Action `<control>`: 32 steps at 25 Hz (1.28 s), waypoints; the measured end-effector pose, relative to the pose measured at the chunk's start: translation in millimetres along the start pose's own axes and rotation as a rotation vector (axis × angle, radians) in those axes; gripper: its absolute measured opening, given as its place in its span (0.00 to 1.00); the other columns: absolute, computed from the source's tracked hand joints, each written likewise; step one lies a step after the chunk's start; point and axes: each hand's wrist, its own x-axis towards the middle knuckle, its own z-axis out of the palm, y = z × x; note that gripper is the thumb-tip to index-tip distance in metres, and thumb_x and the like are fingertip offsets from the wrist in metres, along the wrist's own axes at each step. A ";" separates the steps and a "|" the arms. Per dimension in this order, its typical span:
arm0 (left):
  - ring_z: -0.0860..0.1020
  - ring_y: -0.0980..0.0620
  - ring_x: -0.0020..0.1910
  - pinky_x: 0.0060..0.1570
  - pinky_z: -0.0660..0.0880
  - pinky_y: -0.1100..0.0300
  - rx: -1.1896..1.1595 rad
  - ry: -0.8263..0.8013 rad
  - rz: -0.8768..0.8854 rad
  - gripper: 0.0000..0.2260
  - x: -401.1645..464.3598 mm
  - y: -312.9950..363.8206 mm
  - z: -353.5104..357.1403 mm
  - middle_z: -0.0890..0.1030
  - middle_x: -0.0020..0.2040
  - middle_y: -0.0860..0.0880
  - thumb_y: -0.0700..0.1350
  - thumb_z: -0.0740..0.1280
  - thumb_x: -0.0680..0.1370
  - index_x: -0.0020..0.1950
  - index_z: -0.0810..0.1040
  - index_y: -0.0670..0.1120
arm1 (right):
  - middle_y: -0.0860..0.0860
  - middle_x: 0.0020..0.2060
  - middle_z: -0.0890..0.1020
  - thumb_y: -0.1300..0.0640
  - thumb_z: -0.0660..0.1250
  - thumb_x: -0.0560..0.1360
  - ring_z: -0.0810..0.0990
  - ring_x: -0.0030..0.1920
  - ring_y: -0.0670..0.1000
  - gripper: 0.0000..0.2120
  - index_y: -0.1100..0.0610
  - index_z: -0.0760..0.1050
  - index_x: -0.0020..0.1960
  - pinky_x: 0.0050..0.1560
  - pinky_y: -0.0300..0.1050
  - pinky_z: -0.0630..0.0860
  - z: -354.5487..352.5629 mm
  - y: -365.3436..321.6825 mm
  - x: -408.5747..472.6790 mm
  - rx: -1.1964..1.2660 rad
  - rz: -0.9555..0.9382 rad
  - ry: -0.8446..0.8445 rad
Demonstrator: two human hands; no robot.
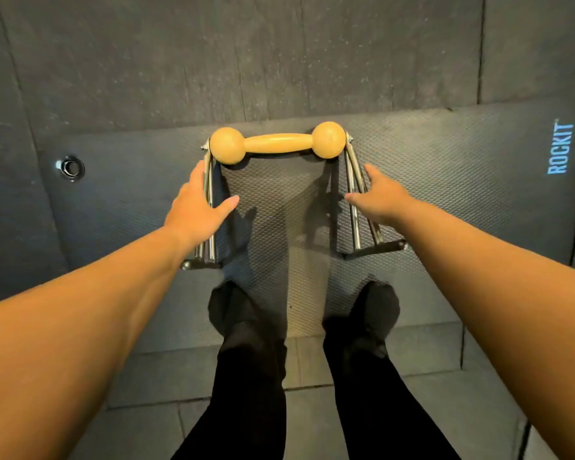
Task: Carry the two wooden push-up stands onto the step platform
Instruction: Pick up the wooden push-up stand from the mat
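Note:
One wooden push-up stand (277, 143) stands on a dark textured mat (445, 194), straight ahead of my feet. It has a tan wooden grip with a ball at each end and chrome metal legs on both sides. My left hand (198, 204) hovers over the left chrome legs, fingers spread, holding nothing. My right hand (377, 197) reaches over the right chrome legs (359, 207), fingers apart, also holding nothing. No second stand and no step platform appear in this view.
The mat carries a blue "ROCKIT" print (560, 147) at the right and a metal eyelet (70, 167) at the left. Dark rubber floor tiles (246, 54) lie beyond it. My feet in black (372, 313) stand at the mat's near edge.

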 end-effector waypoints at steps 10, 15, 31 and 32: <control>0.84 0.42 0.47 0.48 0.83 0.42 -0.046 0.076 -0.272 0.38 11.6 -15.9 23.4 0.80 0.60 0.42 0.59 0.71 0.77 0.81 0.56 0.52 | 0.57 0.69 0.72 0.55 0.72 0.79 0.80 0.52 0.57 0.42 0.49 0.49 0.83 0.35 0.47 0.80 18.8 7.2 7.2 0.262 0.079 -0.074; 0.80 0.39 0.52 0.47 0.79 0.44 -0.013 0.113 -0.319 0.34 1.8 8.1 19.5 0.79 0.58 0.41 0.59 0.66 0.80 0.80 0.58 0.45 | 0.59 0.75 0.69 0.49 0.72 0.78 0.78 0.62 0.63 0.41 0.49 0.50 0.82 0.59 0.64 0.79 9.1 10.4 -12.4 0.277 0.080 -0.046; 0.75 0.46 0.35 0.36 0.70 0.52 -0.499 0.606 0.029 0.12 -131.4 251.5 -175.0 0.76 0.35 0.48 0.57 0.69 0.77 0.44 0.76 0.49 | 0.52 0.32 0.67 0.59 0.61 0.83 0.60 0.24 0.49 0.08 0.51 0.69 0.60 0.24 0.40 0.60 -271.7 -103.1 -211.2 0.812 -0.257 0.080; 0.73 0.46 0.34 0.36 0.70 0.50 -0.560 0.609 0.060 0.12 -148.1 276.8 -196.4 0.75 0.34 0.49 0.58 0.69 0.77 0.44 0.76 0.50 | 0.52 0.32 0.67 0.59 0.61 0.83 0.60 0.23 0.49 0.08 0.51 0.69 0.61 0.24 0.41 0.59 -297.3 -116.3 -234.7 0.830 -0.287 0.108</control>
